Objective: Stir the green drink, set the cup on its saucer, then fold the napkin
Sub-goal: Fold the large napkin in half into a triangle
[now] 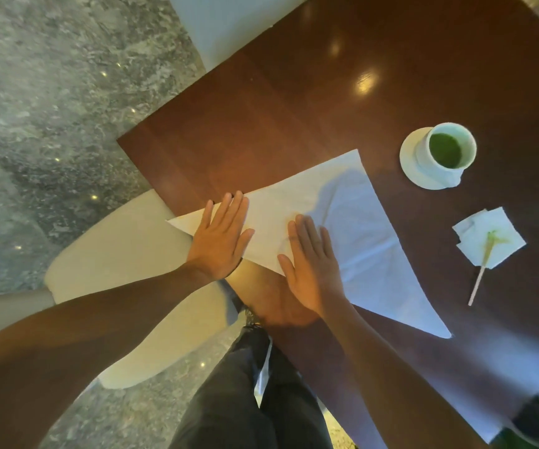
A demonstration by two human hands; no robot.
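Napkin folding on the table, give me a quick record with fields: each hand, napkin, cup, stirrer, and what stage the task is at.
left hand: flat, fingers straight, pressing the napkin's left end
right hand: flat, pressing the napkin's near edge
napkin: white, folded into a triangle, left tip past the table edge
cup: holds green drink, standing on its saucer
stirrer: lying on a small stained tissue, right of the napkin
stage: cup is on the saucer, napkin fold under way

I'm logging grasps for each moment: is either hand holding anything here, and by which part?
Nothing is gripped. The left hand and right hand lie flat, fingers straight, pressing the folded napkin near its table-edge side.
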